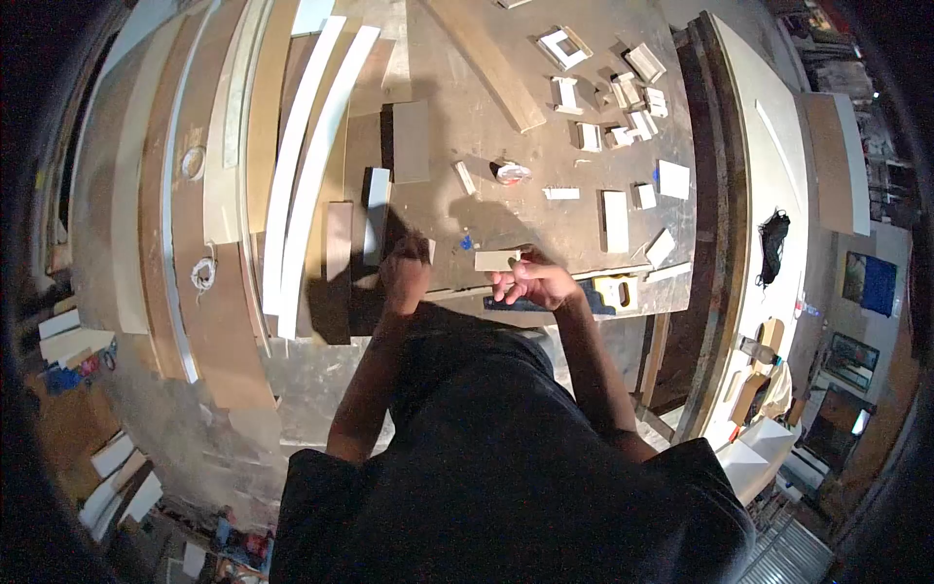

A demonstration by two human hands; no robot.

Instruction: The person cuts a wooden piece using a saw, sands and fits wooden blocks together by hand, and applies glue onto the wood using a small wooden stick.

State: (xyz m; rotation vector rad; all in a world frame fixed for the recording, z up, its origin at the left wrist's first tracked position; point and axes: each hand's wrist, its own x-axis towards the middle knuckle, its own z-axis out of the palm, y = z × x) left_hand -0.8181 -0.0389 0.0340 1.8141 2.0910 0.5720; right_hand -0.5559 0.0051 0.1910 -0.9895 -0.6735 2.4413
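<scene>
My right hand (537,284) pinches a small flat wood block (496,260) between thumb and fingers, above the front edge of the workbench (438,209). My left hand (406,277) is in shadow with its fingers curled closed. A small pale edge shows beside its fingertips, but I cannot make out what it holds. Just left of that hand lie a white-faced strip (376,216) and a brown wood piece (338,243). Under my right forearm lies a handsaw with a yellow handle (615,292), its dark blade along the bench edge. A blue scrap (465,241) lies between the hands.
Several small block assemblies (623,92) are scattered at the back right. A tape roll (513,173), a white-topped block (614,222) and a long board (484,63) lie on the bench. Long white strips (326,156) and panels fill the left. Another worktop (759,175) stands right.
</scene>
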